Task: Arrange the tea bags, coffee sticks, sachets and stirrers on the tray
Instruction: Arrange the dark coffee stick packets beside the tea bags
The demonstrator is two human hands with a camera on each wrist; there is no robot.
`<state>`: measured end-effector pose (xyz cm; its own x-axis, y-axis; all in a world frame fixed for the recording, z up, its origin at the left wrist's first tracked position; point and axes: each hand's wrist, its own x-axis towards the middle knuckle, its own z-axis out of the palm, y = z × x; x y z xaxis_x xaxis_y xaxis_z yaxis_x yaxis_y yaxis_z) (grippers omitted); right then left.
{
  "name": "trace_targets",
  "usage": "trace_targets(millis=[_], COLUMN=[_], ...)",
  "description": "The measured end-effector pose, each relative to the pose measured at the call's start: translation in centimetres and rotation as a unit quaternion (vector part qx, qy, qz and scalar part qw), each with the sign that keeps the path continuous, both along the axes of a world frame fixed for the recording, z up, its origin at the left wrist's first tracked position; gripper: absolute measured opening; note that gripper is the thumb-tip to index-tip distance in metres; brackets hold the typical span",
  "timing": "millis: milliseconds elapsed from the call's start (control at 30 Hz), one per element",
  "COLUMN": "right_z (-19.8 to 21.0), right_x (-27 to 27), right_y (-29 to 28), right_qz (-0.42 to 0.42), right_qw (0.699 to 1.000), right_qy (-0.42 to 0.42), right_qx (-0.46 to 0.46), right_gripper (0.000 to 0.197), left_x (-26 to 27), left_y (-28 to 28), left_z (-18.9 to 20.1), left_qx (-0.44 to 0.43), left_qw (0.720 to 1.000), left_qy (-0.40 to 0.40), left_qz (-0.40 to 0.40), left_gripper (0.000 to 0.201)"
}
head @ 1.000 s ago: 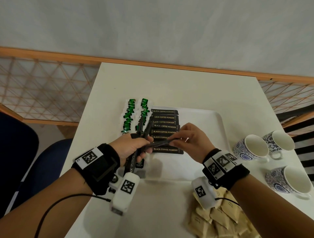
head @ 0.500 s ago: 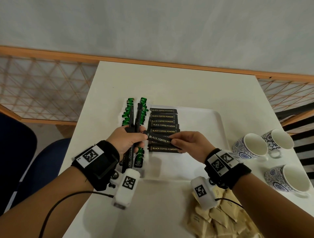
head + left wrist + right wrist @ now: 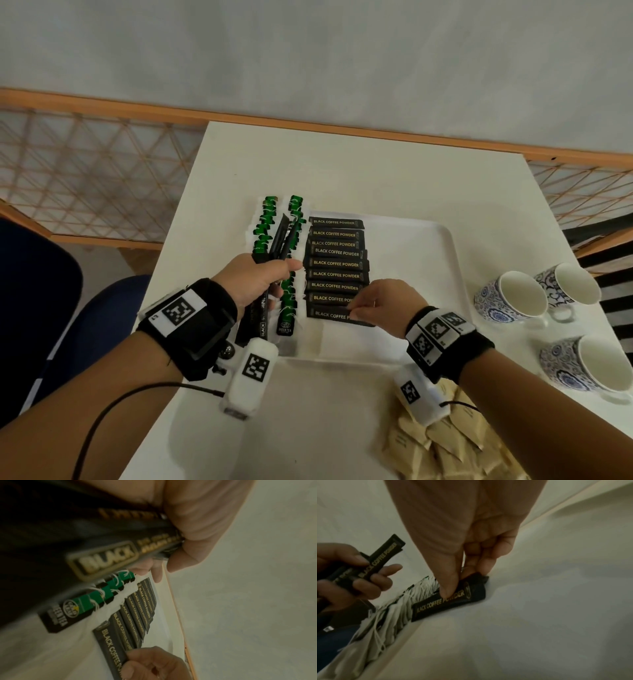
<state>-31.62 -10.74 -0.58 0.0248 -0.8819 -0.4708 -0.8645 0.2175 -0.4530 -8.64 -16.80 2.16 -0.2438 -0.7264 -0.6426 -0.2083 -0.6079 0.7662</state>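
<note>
Item 1. White rectangular plastic tray (image 3: 442, 274), centre of the head view, resting on a white square table (image 3: 342, 164).

Item 2. Green-tagged tea bags with white strings (image 3: 293, 294), two overlapping columns along the tray's left edge; the nearest tag reads "GREEN TEA".

Item 3. Black coffee sticks lettered "BLACK COFFEE POWDER" in gold (image 3: 337, 263), one column of overlapping rows just right of the tea bags, mid-frame.

Item 4. Nearest black coffee stick (image 3: 329, 314), lowest row of that column, lying flat on the tray. Right hand (image 3: 383, 305) pinches its right end between thumb and fingers; in the right wrist view the thumb presses on the lettering (image 3: 448, 592).

Item 5. Bundle of black coffee sticks (image 3: 281, 240), held upright-tilted above the tea bag columns, centre left. Left hand (image 3: 253, 281) is curled round the bundle, thumb across the front.

Item 6. Pale beige paper sachets (image 3: 445, 448), loose heap on the table, lower right of the frame, off the tray.

Item 7. Three blue-and-white patterned ceramic cups (image 3: 520, 298), right edge of the table, off the tray.

Item 8. Black wrist straps with printed square markers (image 3: 185, 315), one set on each wrist.
</note>
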Motion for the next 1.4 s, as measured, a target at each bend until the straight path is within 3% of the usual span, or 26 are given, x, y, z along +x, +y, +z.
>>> trace_targets(millis=[67, 167, 333, 567, 700, 800, 900, 1000, 1067, 1200, 1300, 1400], right_z=[-0.3, -0.5, -0.7, -1.1, -1.1, -0.3, 0.9, 1.6, 1.8, 2.0, 2.3, 2.2], right_x=[0.4, 0.5, 0.5, 0.7, 0.5, 0.3, 0.2, 0.7, 1.2, 0.8, 0.0, 0.0], right_y=[-0.2, -0.3, -0.3, 0.1, 0.1, 0.2, 0.1, -0.2, -0.4, -0.3, 0.1, 0.8], right_qz=[-0.004, -0.002, 0.011, 0.054, 0.062, 0.004, -0.086, -0.117, -0.129, -0.204, -0.085, 0.062], right_qw=[1.000, 1.000, 0.999, 0.996, 0.995, 0.996, 0.979, 0.965, 0.959, 0.934, 0.961, 0.989], right_qy=[0.000, 0.003, 0.017, 0.029, 0.033, -0.007, -0.128, -0.219, -0.236, -0.250, -0.194, -0.074], right_qx=[-0.005, -0.011, -0.034, -0.070, -0.068, -0.086, -0.132, -0.088, -0.086, -0.155, -0.178, -0.110], right_gripper=[0.006, 0.002, 0.005, 0.011, 0.009, 0.013, 0.012, 0.017, 0.021, 0.053, 0.039, 0.021], left_x=[0.2, 0.4, 0.5, -0.4, -0.4, -0.3, -0.5, -1.1, -1.5, -1.9, -1.8, -1.9], left_y=[0.1, 0.0, 0.1, 0.2, 0.2, 0.3, 0.5, 1.0, 1.3, 1.6, 1.9, 2.2], left_z=[-0.1, -0.3, -0.3, -0.4, -0.2, -0.1, 0.0, 0.1, 0.2, 0.4, 0.3, -0.4], left_qx=[-0.002, -0.007, -0.026, -0.023, -0.027, -0.032, -0.038, -0.034, -0.035, -0.057, -0.066, -0.059], left_qw=[1.000, 0.999, 0.999, 0.999, 0.999, 0.999, 0.999, 0.999, 0.998, 0.995, 0.993, 0.992], left_qy=[0.013, 0.030, 0.025, 0.025, 0.014, 0.012, 0.011, 0.019, 0.026, 0.013, -0.001, -0.014], left_qz=[-0.007, -0.022, -0.019, 0.004, -0.012, -0.023, -0.037, -0.038, -0.051, -0.080, -0.101, -0.106], left_gripper=[0.024, 0.020, 0.029, 0.010, 0.018, 0.019, 0.016, 0.016, 0.016, 0.018, 0.017, 0.017])
